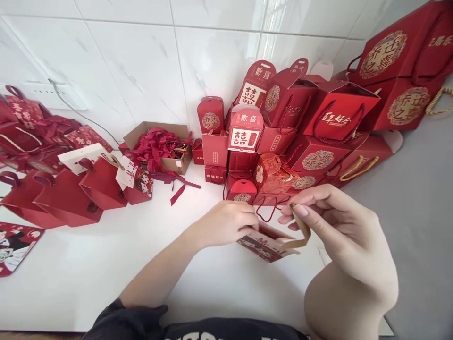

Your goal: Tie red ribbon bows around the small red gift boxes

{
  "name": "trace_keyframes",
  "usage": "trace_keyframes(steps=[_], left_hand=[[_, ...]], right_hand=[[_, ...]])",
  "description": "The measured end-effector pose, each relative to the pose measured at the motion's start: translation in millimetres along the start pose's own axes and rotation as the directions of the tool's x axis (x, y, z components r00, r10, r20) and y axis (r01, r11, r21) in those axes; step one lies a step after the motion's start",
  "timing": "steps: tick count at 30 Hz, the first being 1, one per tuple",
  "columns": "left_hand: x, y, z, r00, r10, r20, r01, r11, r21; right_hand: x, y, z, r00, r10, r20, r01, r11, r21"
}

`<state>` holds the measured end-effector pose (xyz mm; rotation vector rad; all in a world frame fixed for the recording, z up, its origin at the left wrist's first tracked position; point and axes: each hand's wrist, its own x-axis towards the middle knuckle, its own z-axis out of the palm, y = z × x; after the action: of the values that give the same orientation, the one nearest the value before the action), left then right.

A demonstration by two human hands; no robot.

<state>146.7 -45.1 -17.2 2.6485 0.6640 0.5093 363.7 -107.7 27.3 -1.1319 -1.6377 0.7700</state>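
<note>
While left hand (pixel 226 223) closes on small red gift box (pixel 258 246), lower centre of frame, right hand (pixel 336 226) pinches tan paper strip (pixel 305 235) between thumb and forefinger, over white desk (pixel 106 264)

- A black shirt (pixel 226 329) covers the chest, with white printed letters (pixel 193 337) across its front, cut off at the bottom edge.
- Left of the letters, the shirt's dark sleeve (pixel 123 321) ends bunched near the elbow.
- Above the shirt, both forearms run bare to the left hand (pixel 226 224) and right hand (pixel 339 231).
- The right hand's fingernails (pixel 300 210) are longish and smooth.
</note>
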Motion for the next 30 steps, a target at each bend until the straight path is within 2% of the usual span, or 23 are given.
trace_keyframes(steps=[3, 5, 8, 11, 13, 16, 18, 23, 27, 30], left_hand=[[-22.1, -6.1, -21.1, 0.998, -0.047, 0.034, 0.047, 0.999, -0.010], [-36.4, -6.2, -30.8, 0.994, -0.102, 0.049, 0.101, 0.995, 0.009], [-50.3, 0.4, -35.5, 0.978, -0.198, 0.057, 0.190, 0.974, 0.121], [-57.3, 9.1, -35.1, 0.965, -0.252, 0.073, 0.231, 0.949, 0.215], [-61.1, 13.3, -35.9, 0.962, -0.261, 0.082, 0.234, 0.941, 0.244], [-66.1, 16.4, -39.7, 0.956, -0.272, 0.108, 0.235, 0.932, 0.275], [-68.1, 16.8, -42.3, 0.956, -0.263, 0.129, 0.220, 0.936, 0.275], [-68.8, 12.9, -42.9, 0.971, -0.228, 0.071, 0.202, 0.943, 0.266], [-69.0, 7.8, -40.2, 0.958, -0.250, 0.143, 0.219, 0.955, 0.202], [-68.4, 6.5, -39.2, 0.961, -0.214, 0.174, 0.194, 0.973, 0.127]], right_hand=[[1.4, 7.4, 1.1, 0.996, 0.027, 0.083, -0.030, 0.999, 0.029], [3.4, 8.7, 4.5, 0.977, 0.014, 0.212, -0.003, 0.998, -0.055], [8.0, 5.2, 15.4, 0.880, -0.032, 0.473, 0.111, 0.984, -0.141], [12.8, 2.7, 30.1, 0.768, -0.093, 0.633, 0.218, 0.968, -0.122], [15.5, 5.3, 38.5, 0.749, -0.075, 0.658, 0.263, 0.945, -0.192], [18.4, 13.7, 45.2, 0.805, 0.022, 0.594, 0.250, 0.894, -0.371], [19.7, 18.7, 46.2, 0.827, 0.061, 0.559, 0.213, 0.886, -0.411], [21.3, 21.3, 44.6, 0.804, 0.071, 0.590, 0.179, 0.918, -0.354], [21.4, 19.6, 42.8, 0.800, 0.092, 0.593, 0.163, 0.918, -0.362], [21.3, 17.9, 41.2, 0.769, 0.100, 0.631, 0.176, 0.916, -0.360]])
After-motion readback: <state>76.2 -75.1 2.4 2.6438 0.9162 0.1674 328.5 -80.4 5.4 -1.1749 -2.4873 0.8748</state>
